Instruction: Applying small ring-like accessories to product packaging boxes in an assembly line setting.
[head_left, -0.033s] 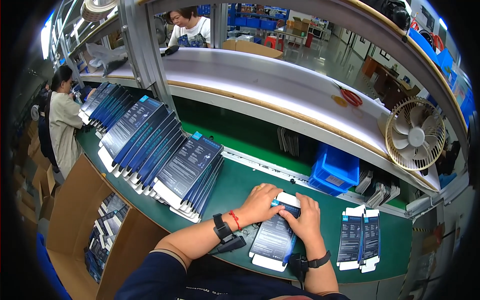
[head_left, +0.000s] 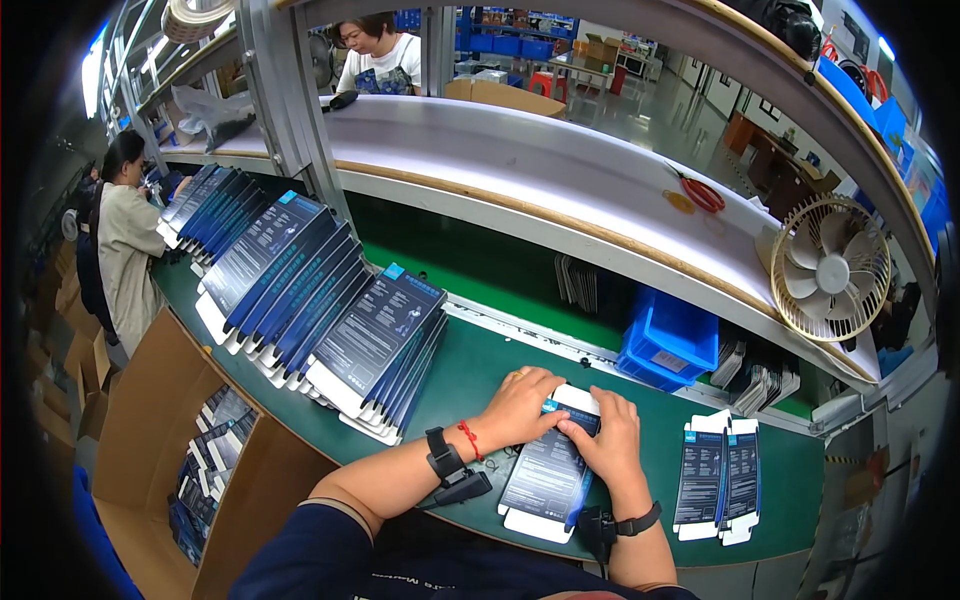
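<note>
A flat dark-blue printed carton (head_left: 543, 478) with white flaps lies on the green table in front of me. My left hand (head_left: 522, 405) is at its upper left edge, fingers bent and thumb resting on the printed face. On the opposite edge my right hand (head_left: 608, 437) grips the carton, its thumb across the face close to my left thumb. The undersides of my fingers are hidden. To the right lie two groups of similar flat cartons (head_left: 703, 475), side by side. Fanned stacks of flat cartons (head_left: 375, 335) lean along the table at the left.
An open cardboard box (head_left: 270, 450) with several cartons inside stands at the lower left. Behind the table is a blue bin (head_left: 668, 340) under a white shelf (head_left: 560, 165). A fan (head_left: 832, 272) and red-handled pliers (head_left: 702, 194) are at the shelf's right. Two people work beyond.
</note>
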